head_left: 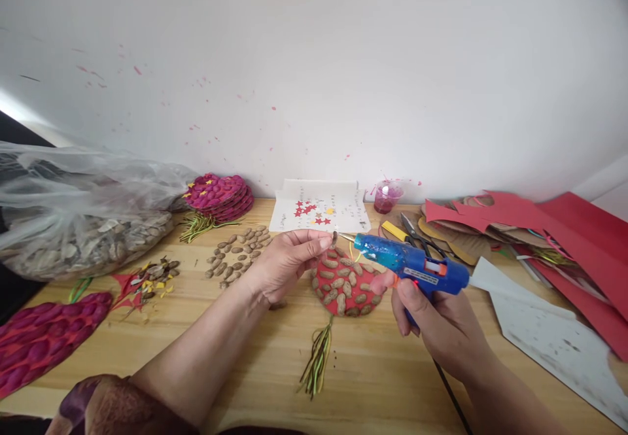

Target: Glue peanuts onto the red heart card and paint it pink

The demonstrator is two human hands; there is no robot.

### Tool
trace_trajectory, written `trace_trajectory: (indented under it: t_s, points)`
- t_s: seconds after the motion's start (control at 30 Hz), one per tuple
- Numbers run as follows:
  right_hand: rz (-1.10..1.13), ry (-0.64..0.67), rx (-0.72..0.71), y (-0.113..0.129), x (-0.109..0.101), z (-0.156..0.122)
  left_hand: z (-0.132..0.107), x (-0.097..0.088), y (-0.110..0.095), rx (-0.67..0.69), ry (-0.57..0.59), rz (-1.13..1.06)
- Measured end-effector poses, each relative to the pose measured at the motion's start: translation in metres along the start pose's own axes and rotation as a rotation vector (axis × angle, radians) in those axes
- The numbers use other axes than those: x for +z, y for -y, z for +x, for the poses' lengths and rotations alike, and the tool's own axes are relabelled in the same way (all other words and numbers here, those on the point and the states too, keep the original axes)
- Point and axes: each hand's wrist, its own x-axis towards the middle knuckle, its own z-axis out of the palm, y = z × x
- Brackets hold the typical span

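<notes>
Blue glue gun, red disc dotted with tan shells, magenta stack, red paper

Wooden table, seeds, perhaps husks

Soft, even daylight fills the scene, brightest at the far left edge, where a white glare patch sits on the wall. Shadows under the hands on the table are faint and diffuse. The wide lens bends the table's edge and stretches the corners. The near sleeve at the bottom is slightly blurred; the centre is sharp.
</notes>
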Motion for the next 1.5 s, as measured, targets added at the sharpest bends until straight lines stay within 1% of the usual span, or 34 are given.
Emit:
trace_trajectory:
  t_s: [0.37, 0.57, 0.7, 0.83, 0.93, 1.1, 1.27, 1.5]
  points:
    - [-0.084, 0.0, -0.012, -0.01, -0.002, -0.001, -0.001, 0.0, -0.001, -0.011, 0.017, 0.005]
    - [-0.076, 0.0, -0.023, -0.008, -0.001, -0.001, 0.0, 0.001, -0.001, -0.029, 0.028, 0.002]
    - [-0.069, 0.002, -0.034, -0.004, 0.0, 0.0, -0.001, 0.003, 0.0, -0.052, 0.062, -0.003]
    - [-0.059, 0.015, -0.04, -0.002, 0.0, 0.0, -0.003, 0.005, 0.0, -0.095, 0.089, -0.034]
    - [-0.058, 0.022, -0.039, -0.005, -0.002, 0.001, -0.004, 0.005, -0.001, -0.115, 0.117, -0.037]
    - [-0.056, 0.088, -0.096, -0.012, -0.005, 0.004, -0.005, 0.005, 0.0, -0.134, 0.147, -0.043]
    - [-0.05, 0.002, -0.037, -0.005, -0.002, 0.002, -0.004, 0.003, 0.0, -0.113, 0.166, -0.056]
    - [-0.024, 0.005, -0.049, -0.001, 0.0, 0.001, -0.003, 0.003, 0.0, -0.11, 0.166, -0.056]
